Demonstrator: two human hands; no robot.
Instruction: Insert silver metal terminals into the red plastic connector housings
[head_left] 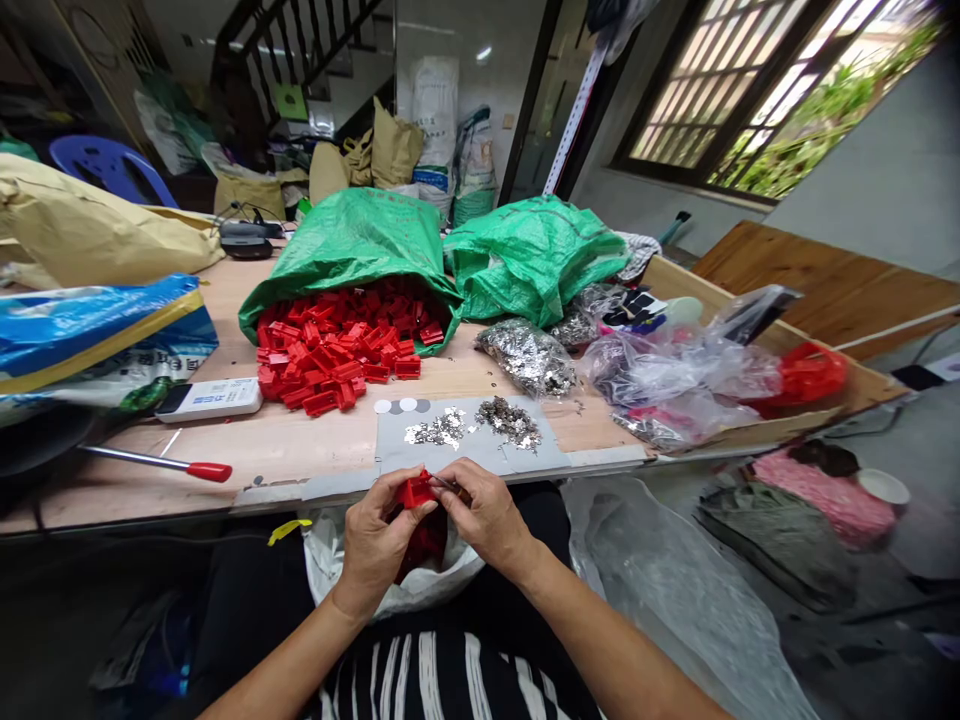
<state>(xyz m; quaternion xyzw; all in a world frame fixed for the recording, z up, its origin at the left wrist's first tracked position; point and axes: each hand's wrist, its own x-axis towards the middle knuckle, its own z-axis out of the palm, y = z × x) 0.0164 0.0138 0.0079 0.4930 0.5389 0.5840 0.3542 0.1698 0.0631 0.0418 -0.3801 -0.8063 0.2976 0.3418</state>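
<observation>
red piece is low in the middle of the frame, pinched by the left hand. the right hand grips a thin dark tool against it, so this one looks not done yet. just under, a white bag holds some red parts, maybe finished ones. past the hands, shiny bits and duller bits lie on a grey sheet. farther, left of the middle, a big red heap spills from a green bag, so lots seems left.
</observation>
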